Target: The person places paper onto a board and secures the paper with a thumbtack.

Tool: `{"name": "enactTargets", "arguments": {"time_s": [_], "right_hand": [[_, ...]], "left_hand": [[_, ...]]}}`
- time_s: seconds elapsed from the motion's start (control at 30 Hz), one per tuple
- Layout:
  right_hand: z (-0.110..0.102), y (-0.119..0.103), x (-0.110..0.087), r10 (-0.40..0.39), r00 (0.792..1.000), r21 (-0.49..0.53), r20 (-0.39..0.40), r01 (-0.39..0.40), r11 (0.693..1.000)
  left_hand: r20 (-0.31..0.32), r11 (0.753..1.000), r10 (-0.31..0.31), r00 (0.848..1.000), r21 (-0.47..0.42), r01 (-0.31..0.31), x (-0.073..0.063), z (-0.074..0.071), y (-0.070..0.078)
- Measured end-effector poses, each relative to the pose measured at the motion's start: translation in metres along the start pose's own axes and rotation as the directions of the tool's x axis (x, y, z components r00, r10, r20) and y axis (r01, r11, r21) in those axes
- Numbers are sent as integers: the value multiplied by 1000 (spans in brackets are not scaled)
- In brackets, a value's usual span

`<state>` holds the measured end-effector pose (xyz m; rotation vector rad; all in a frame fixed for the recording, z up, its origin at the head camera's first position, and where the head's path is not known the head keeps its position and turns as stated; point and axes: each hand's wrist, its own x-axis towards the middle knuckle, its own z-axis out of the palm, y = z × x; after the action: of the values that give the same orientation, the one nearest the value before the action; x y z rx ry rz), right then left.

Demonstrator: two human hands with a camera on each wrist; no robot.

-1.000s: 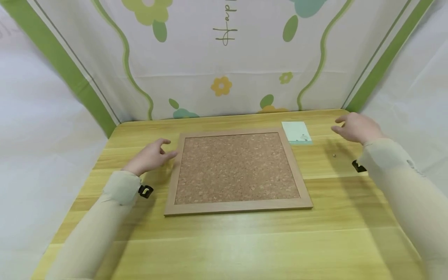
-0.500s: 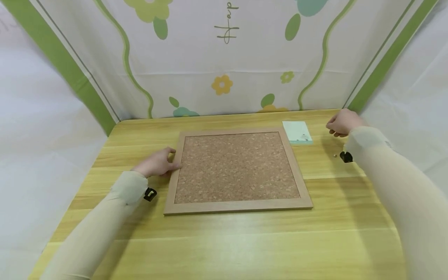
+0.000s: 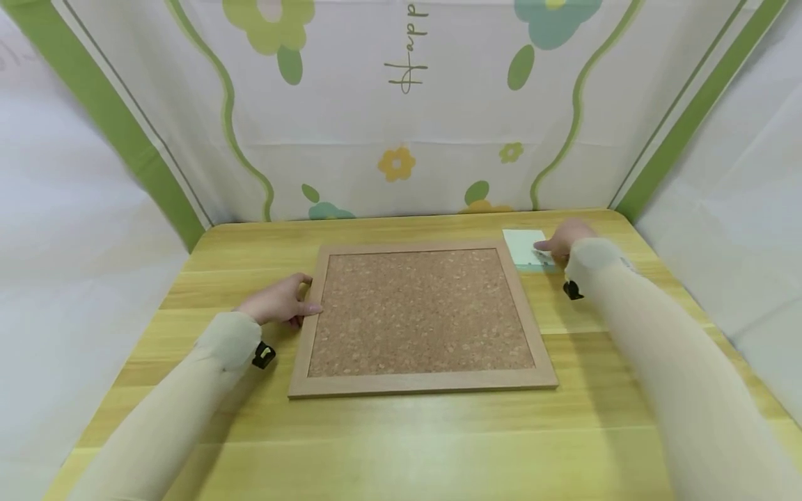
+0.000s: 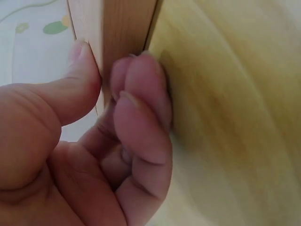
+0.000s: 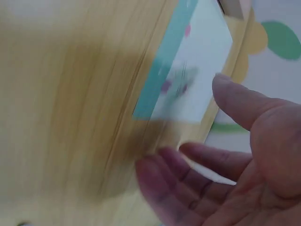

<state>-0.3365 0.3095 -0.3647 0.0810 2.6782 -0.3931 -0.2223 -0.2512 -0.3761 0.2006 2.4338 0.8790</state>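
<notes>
A corkboard [image 3: 426, 313] in a light wooden frame lies flat on the table. My left hand [image 3: 272, 303] holds its left side, with the thumb on the frame's face and the fingers curled at its outer edge. The left wrist view shows the frame's edge [image 4: 129, 28] between thumb and fingertips. A pale note sheet [image 3: 520, 245] with a teal strip lies beyond the board's far right corner. Over that sheet's right side is my right hand [image 3: 567, 238]. In the right wrist view its thumb is extended and its fingers are loosely bent beside the sheet, holding nothing.
The wooden table [image 3: 401, 445] runs back to a white curtain [image 3: 338, 104] printed with flowers. More white cloth [image 3: 81, 229] hangs at the left and right. A black wrist mount [image 3: 573, 289] sits at the right cuff, another [image 3: 264, 355] at the left.
My left hand has moved right and taken hold of the corkboard's frame. The right hand has moved left to the note sheet; the tiny object seen on the table earlier is now hidden in the head view.
</notes>
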Motion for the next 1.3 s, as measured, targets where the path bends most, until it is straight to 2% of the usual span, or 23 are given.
{"name": "enactTargets", "arguments": {"time_s": [0.07,0.2,0.4,0.67,1.03,1.3], "right_hand": [[2,-10,-1,-17,1000,-62,5,18,998],[3,-24,-1,-11,999,-123,32,15,992],[4,-26,1,14,999,-172,46,-6,985],[4,-18,-4,60,997,-121,40,-55,991],[7,-9,-2,55,998,-106,20,-53,993],[6,0,0,-7,999,-90,-53,2,996]], "left_hand": [[0,1000,5,1000,6,-5,0,1,2],[-8,1000,11,1000,29,-11,1,3,7],[-21,999,-3,1000,45,4,1,5,13],[-21,999,-10,1000,39,11,-1,6,18],[-27,999,-24,999,44,25,0,6,18],[-46,997,-26,999,70,29,-2,7,9]]}}
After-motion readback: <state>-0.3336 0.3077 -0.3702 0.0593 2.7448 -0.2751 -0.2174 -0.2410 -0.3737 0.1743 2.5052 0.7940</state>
